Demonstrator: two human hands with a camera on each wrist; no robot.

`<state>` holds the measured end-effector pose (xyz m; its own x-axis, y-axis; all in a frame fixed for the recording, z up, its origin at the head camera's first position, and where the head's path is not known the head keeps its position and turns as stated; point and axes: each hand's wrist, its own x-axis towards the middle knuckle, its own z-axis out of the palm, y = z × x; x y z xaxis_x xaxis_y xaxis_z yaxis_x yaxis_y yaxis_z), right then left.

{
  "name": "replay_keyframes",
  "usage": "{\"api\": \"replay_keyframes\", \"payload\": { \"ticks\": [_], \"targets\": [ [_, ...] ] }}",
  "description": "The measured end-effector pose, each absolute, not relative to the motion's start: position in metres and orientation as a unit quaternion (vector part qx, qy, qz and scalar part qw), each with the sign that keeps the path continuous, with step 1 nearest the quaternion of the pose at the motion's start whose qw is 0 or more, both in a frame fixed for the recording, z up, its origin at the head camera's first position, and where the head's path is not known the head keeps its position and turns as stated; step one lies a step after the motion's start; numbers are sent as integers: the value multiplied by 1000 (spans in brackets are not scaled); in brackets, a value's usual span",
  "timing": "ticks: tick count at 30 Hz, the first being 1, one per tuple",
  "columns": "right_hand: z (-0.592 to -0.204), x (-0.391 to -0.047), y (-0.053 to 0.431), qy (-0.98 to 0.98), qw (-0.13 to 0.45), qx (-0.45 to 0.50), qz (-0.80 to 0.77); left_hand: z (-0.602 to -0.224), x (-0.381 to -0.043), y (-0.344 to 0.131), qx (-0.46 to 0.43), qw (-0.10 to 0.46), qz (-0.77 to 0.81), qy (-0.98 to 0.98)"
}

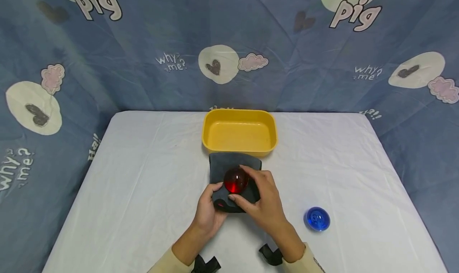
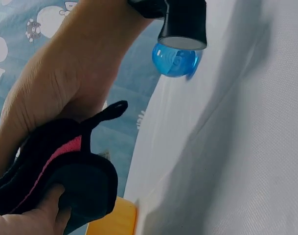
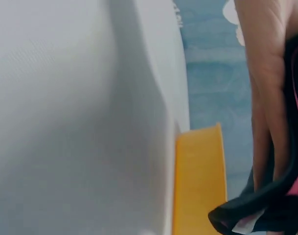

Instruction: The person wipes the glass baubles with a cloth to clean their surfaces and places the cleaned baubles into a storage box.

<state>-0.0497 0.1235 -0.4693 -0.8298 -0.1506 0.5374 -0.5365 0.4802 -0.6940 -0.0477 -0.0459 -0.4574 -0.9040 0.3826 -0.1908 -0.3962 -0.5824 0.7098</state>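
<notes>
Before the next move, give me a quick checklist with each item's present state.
1. Left hand grips the dark grey, black-edged cloth pad: ok.
2. Right hand has thumb and finger either side of the red transparent ball: ok.
3. Red ball's weight resting on the pad: cannot tell; the wrist views don't show the ball.
4. Blue transparent ball apart from both hands, on the white-covered table: ok.
5. Yellow rectangular tray upright, open side up: ok.
</notes>
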Motion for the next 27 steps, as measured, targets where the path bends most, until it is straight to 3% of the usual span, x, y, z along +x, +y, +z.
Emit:
{"api": "replay_keyframes", "payload": {
  "ticks": [6,11,27],
  "targets": [
    [-477,-51,116,-825,273,196,455,-459,-47,-43,-7,217,889,402],
    [-477,-50,113,-828,288,186,444,-460,-46,-43,-10,221,890,400],
    [-447,-58,143,-853,130,272,427,-458,-47,-51,5,237,889,391]
  ]
}}
